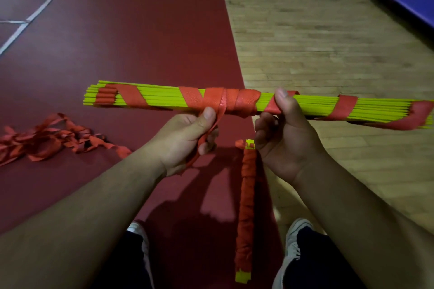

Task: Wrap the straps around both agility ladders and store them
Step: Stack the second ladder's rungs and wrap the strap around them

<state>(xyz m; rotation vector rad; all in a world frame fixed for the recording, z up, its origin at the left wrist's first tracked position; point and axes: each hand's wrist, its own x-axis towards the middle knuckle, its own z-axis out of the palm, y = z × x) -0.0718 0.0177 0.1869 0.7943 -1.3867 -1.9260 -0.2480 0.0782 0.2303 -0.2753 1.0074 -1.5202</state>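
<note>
The left hand [185, 138] pinches a red strap [219, 107] between thumb and curled fingers, just under the yellow-green ladder bundle [317, 103]. The right hand [284, 141] grips that bundle, thumb on top, holding it level. Below the right hand a second ladder [246, 206], fully wrapped in red, lies on the floor [141, 42]. Loose strap [47, 138] is heaped left of the left hand.

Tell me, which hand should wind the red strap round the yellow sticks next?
Probably the left hand. It pinches the loose red woven strap coming off the bundle of yellow-green plastic rungs, so it can loop it round. The right hand grips the bundle, steadying it.
</note>
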